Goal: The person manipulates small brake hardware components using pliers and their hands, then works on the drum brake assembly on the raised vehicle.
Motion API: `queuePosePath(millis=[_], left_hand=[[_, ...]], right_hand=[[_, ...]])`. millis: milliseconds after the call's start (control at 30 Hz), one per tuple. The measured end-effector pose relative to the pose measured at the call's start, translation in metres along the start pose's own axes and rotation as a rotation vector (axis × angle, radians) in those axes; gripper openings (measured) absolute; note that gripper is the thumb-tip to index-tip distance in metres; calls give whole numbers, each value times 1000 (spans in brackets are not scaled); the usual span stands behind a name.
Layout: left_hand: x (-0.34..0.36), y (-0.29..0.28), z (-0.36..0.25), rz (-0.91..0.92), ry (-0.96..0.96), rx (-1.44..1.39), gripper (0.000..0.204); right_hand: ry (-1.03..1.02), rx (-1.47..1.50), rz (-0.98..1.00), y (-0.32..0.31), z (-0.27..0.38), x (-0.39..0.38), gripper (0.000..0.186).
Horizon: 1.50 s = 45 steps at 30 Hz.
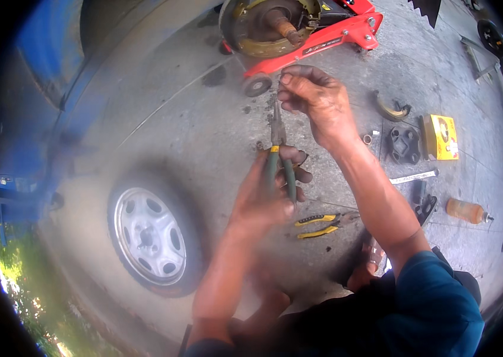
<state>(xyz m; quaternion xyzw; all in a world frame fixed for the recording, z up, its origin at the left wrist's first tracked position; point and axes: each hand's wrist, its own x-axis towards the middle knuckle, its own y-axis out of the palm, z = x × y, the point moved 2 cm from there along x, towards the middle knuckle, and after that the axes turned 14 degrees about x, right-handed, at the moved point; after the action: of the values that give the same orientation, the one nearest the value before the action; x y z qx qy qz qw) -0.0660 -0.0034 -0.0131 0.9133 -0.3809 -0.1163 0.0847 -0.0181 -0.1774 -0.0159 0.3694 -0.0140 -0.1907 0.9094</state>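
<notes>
My left hand (260, 199) is closed around the green handles of long-nose pliers (277, 131), whose jaws point away from me. Just beyond the jaw tips, my right hand (320, 101) has its thumb and fingertips pinched together. Whatever sits in that pinch, if anything, is too small to make out. Past both hands is a rusty drum brake assembly (246, 45), with curved shoes around a central hub. A red floor jack (305, 55) stands under and beside it.
A tyre on a silver wheel (150, 238) lies at left. Yellow-handled pliers (318, 226) rest on the concrete near my left hand. To the right are a curved brake shoe (391, 111), a black metal part (404, 145), a yellow box (443, 138), a wrench (415, 177) and an orange-brown bottle (464, 210).
</notes>
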Motion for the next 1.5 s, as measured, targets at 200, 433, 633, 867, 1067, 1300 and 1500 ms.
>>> queuePosePath(millis=[200,433,633,867,1067,1300,1500], left_hand=[[3,-1,-12,-31,-93,-42,91],[10,-6,-11,13,2,-11,76],[14,-10,-11,12,40,-62,72],[10,-14,-6,-36,27,-172,63],[10,-12,-5,-71,84,-186,59],[11,-12,-7,-73,79,-190,59],[10,-11,-9,-101,43,-143,58]], right_hand=[[-55,-27,-11,5,0,0,27],[-92,-159,4,11,3,-5,25],[-121,-174,2,15,3,-7,21],[-110,-139,-7,12,1,-6,24],[-126,-153,1,11,2,-5,23],[-134,-170,-7,12,1,-6,21],[-134,-191,-11,14,2,-7,19]])
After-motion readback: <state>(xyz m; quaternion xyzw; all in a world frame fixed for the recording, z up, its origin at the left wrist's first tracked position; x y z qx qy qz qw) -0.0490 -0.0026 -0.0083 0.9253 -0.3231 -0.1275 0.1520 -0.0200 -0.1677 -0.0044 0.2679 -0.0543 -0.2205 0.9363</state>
